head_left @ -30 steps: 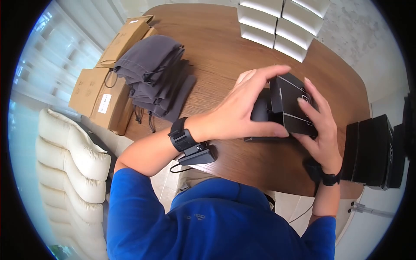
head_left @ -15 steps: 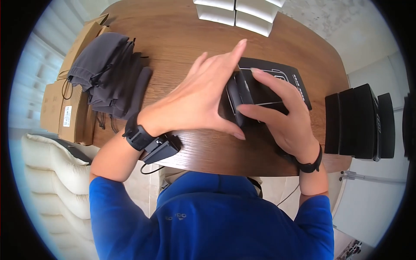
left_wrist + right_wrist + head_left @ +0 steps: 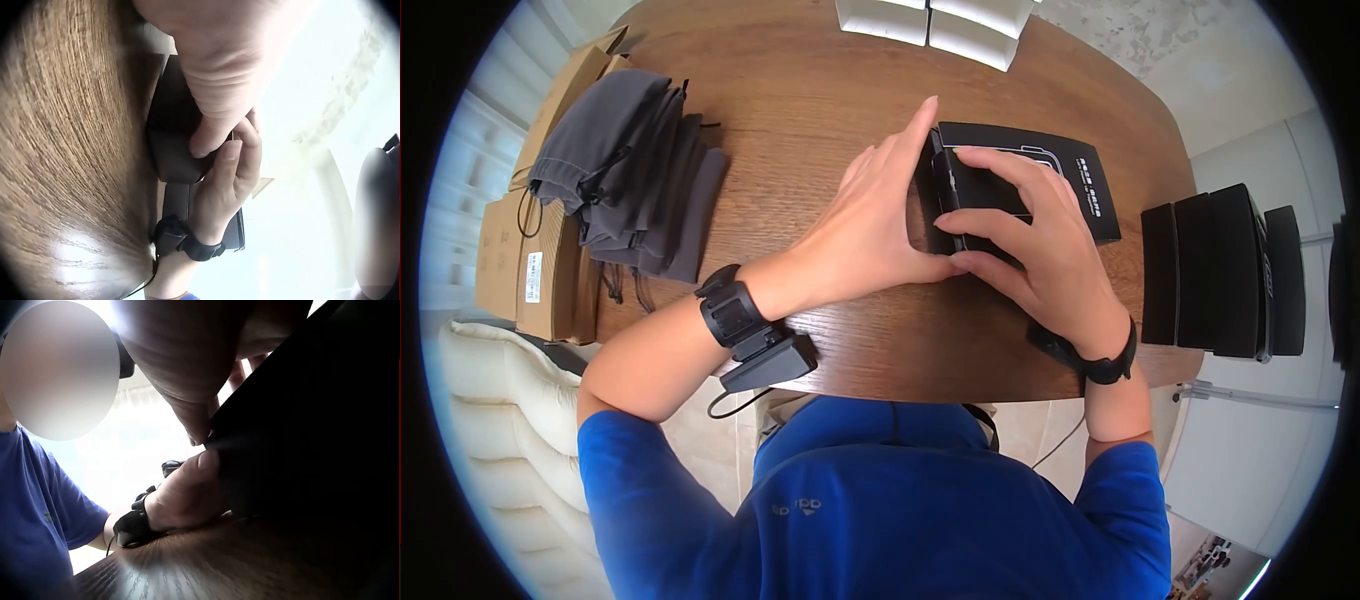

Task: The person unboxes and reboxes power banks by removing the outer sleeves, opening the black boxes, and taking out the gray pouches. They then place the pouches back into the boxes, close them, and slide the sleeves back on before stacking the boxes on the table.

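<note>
A black box (image 3: 1092, 170) with white printing lies on the table in the head view. The left hand (image 3: 855, 225) is at its left side, fingers extended and thumb spread toward the near corner. Bent over the box top, the right hand (image 3: 1050, 245) rests its fingertips at a dark strip (image 3: 945, 185) along the left edge; both thumb tips are close together. In the left wrist view, the left thumb presses the box (image 3: 172, 119) beside the right hand (image 3: 219, 194). The right wrist view shows the box (image 3: 300, 425) dark; its inside is hidden.
Grey drawstring pouches (image 3: 645, 180) are stacked at the left, beside cardboard boxes (image 3: 550, 250). White trays (image 3: 970, 35) stand at the table's far edge. More black boxes (image 3: 1215, 270) stand at the right. A white padded chair (image 3: 510, 420) is at lower left.
The box has gone from raised and tilted between the hands to down on the table. The left thumb has closed in toward the right thumb, and the right fingertips have come to the box's left edge.
</note>
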`<state>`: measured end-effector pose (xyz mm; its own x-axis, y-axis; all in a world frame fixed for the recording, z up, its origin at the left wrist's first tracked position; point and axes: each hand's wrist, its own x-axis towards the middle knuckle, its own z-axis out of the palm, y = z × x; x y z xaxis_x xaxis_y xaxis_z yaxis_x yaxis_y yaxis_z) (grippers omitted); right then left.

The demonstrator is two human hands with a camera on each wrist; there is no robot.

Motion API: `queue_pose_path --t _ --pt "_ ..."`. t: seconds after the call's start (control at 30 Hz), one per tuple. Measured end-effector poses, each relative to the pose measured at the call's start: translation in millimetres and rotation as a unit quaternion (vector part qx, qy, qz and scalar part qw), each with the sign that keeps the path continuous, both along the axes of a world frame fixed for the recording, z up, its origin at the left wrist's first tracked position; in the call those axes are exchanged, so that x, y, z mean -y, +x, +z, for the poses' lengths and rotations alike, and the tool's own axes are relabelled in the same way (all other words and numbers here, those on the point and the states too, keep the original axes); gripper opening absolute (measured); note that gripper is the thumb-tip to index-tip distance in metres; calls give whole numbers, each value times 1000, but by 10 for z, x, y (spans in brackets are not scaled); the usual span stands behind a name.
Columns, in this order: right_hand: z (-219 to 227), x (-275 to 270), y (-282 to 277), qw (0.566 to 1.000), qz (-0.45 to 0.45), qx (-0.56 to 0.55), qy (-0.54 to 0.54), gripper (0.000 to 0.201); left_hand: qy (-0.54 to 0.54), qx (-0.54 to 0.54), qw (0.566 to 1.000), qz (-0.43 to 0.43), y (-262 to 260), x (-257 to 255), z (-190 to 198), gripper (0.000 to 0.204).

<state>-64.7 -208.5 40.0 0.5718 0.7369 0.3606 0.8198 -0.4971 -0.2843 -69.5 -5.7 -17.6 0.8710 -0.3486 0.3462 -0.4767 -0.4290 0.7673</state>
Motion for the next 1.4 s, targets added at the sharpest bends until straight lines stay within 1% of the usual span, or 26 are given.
queue_pose_path --t 0.1,0.17,0.27,0.5,0.6,0.67,0.8,0.87,0.9,0.97,1.0,1.07,1.1,1.17,1.3,1.37,1.4 --pt "5 -18 -9 1000 0 4 8 27 13 25 1000 8 -17 6 21 115" --pt "-5 -35 -18 999 -15 32 36 22 22 37 999 17 -35 15 27 114" --pt "-27 -36 -11 999 -10 22 44 24 22 40 999 18 -42 22 25 114" --pt "-9 -27 -18 1000 -15 6 11 28 26 29 999 14 -44 26 28 114" --pt "-4 -41 -7 999 -11 23 21 26 17 24 999 17 -44 31 10 115" --pt "-15 -43 9 1000 2 28 8 27 23 35 999 21 -44 28 2 115" --pt "-22 -36 11 1000 1 29 -9 26 10 28 999 16 -32 26 -9 114" --pt "-12 -28 3 999 -2 -1 -43 37 5 24 1000 14 -35 23 -7 113" --pt "-6 -27 -2 999 -2 -1 -43 37 5 24 1000 14 -40 20 5 113" --pt "3 -29 -19 995 -3 -20 -96 59 20 -8 1000 16 -55 15 47 113" --pt "-2 -35 -42 995 -3 -20 -95 59 20 -9 1000 16 -54 17 47 113" --pt "-20 -69 -97 991 -8 -22 -131 80 27 -3 1000 12 -55 16 44 113" --pt "-27 -79 -108 991 -9 -22 -129 80 28 -3 1000 11 -54 14 33 113" --pt "-29 -80 -126 991 -8 -28 -132 87 32 22 999 11 -38 16 7 114" --pt "-23 -47 -104 994 -10 -22 -109 83 38 6 999 0 -34 14 38 114" --pt "-25 11 -18 996 25 -46 -74 79 40 9 999 11 -39 20 62 112" --pt "-56 32 21 999 22 -40 -23 60 46 16 999 3 -33 19 79 112"
